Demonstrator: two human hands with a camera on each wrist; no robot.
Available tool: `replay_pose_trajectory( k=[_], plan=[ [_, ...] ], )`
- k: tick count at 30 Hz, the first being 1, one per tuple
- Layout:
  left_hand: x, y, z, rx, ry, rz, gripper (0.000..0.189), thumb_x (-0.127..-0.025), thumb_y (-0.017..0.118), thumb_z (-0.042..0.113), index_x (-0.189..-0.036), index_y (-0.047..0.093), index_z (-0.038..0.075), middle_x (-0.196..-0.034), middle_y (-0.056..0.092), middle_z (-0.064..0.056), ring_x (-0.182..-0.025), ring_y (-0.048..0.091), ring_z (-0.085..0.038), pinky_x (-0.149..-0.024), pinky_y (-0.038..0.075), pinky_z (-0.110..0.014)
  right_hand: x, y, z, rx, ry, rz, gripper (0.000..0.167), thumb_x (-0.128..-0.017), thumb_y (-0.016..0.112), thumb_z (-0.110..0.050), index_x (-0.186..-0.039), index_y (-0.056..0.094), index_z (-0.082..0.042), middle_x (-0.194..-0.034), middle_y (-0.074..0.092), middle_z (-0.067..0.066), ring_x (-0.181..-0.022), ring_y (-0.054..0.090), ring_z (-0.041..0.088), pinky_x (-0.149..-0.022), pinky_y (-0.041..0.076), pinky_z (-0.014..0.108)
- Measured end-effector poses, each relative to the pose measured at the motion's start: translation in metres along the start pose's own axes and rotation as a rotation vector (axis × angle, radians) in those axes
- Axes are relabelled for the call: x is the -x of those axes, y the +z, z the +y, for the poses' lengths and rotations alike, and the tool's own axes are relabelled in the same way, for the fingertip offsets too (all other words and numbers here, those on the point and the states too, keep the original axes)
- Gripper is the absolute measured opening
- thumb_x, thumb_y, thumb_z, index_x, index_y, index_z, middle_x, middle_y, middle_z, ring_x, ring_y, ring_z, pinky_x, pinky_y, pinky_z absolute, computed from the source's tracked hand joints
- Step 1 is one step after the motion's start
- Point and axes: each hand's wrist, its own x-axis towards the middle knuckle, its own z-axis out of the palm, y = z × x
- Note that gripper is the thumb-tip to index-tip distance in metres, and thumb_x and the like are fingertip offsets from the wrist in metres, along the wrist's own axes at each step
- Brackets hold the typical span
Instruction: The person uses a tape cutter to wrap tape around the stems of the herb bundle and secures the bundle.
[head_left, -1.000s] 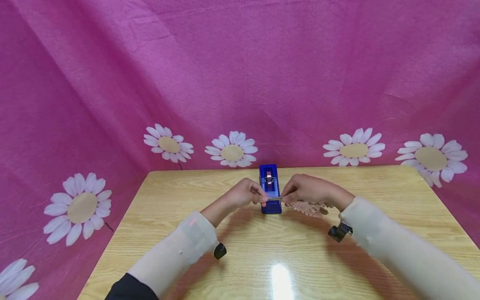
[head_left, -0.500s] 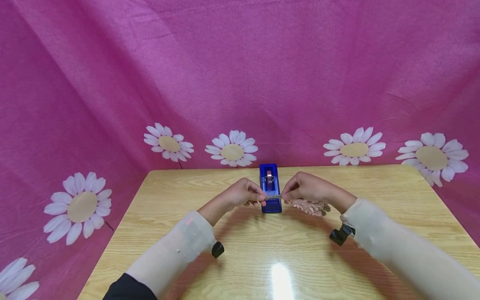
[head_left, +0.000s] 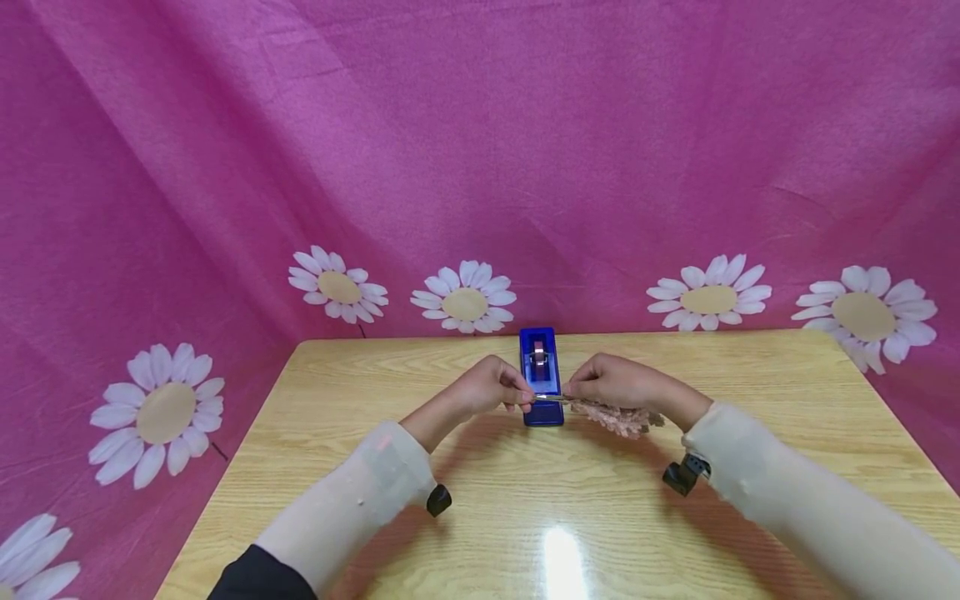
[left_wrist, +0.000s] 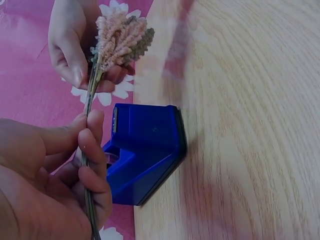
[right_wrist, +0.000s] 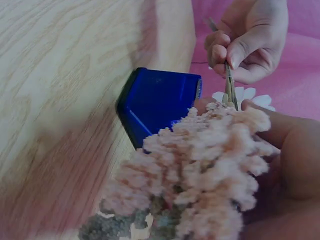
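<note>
A small bunch of fuzzy pink artificial flowers [head_left: 619, 418] with grey-green leaves lies sideways in the air between both hands. Its thin stems [left_wrist: 89, 200] are bundled together. My left hand [head_left: 489, 388] pinches the stems between thumb and fingers, toward their lower ends. Close under the flower heads [left_wrist: 120, 40], my right hand [head_left: 626, 385] pinches the same stems; in the right wrist view the pink heads [right_wrist: 200, 155] hide part of that hand. Just beneath and behind the stems stands a blue tape dispenser [head_left: 543, 415] with a tape roll inside; neither hand visibly grips it.
The dispenser stands near the back edge of a light wood-grain table [head_left: 480, 500]. Behind and at the left hangs a pink cloth [head_left: 480, 150] printed with white daisies. Black wrist cameras [head_left: 439, 500] hang under both sleeves.
The right hand has dipped slightly, and the flower bunch has turned a little between the fingers. Its stems rose slightly, then came down again. The left hand and the dispenser stay nearly in place.
</note>
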Motion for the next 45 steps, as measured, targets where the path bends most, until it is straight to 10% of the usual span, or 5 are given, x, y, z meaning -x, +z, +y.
replay_pose_trajectory(
  k=[6,14,22,29,45],
  plan=[
    [0.001,0.005,0.003,-0.033,0.018,0.046,0.008,-0.094,0.069,-0.007,-0.094,0.075,-0.012,-0.080,0.075,-0.016,-0.091,0.069,-0.046,-0.078,0.059,-0.049,-0.002,-0.001,0.003,0.033,0.024,-0.051,0.026,-0.104,0.061,-0.016,-0.102,0.079,0.002,-0.066,0.048,-0.005,-0.052,0.030,0.007,-0.057,0.035,0.027],
    [0.003,0.005,0.006,-0.067,0.017,0.053,0.005,-0.091,0.071,-0.008,-0.089,0.075,-0.008,-0.074,0.071,-0.005,-0.067,0.061,-0.012,-0.074,0.058,-0.041,-0.002,-0.001,0.001,0.024,-0.020,-0.049,0.020,-0.102,0.064,-0.012,-0.096,0.078,0.000,-0.071,0.058,-0.003,-0.060,0.041,0.008,-0.061,0.040,0.026],
    [0.002,0.002,0.006,0.037,-0.048,-0.036,0.012,-0.098,0.063,-0.006,-0.098,0.072,-0.015,-0.075,0.068,-0.009,-0.065,0.069,-0.026,-0.080,0.061,-0.051,-0.004,0.001,0.000,0.131,-0.088,0.014,0.012,-0.099,0.068,-0.009,-0.092,0.077,-0.006,-0.080,0.068,0.003,-0.069,0.053,0.011,-0.067,0.049,0.029],
    [0.003,0.003,0.006,-0.099,-0.057,-0.046,0.025,-0.104,0.058,0.004,-0.096,0.075,-0.012,-0.076,0.072,-0.015,-0.063,0.058,-0.010,-0.060,0.050,-0.025,-0.004,0.007,-0.002,0.246,-0.138,0.084,0.011,-0.095,0.073,-0.008,-0.085,0.077,-0.010,-0.077,0.070,-0.004,-0.070,0.057,0.008,-0.068,0.050,0.028],
    [0.000,0.010,0.004,-0.183,0.000,0.010,0.013,-0.097,0.062,-0.008,-0.091,0.073,-0.008,-0.075,0.069,-0.009,-0.072,0.060,-0.015,-0.064,0.053,-0.025,-0.009,0.012,-0.012,0.294,-0.076,0.030,0.007,-0.096,0.067,-0.002,-0.096,0.074,-0.005,-0.092,0.076,0.005,-0.082,0.068,0.013,-0.076,0.057,0.034]
  ],
)
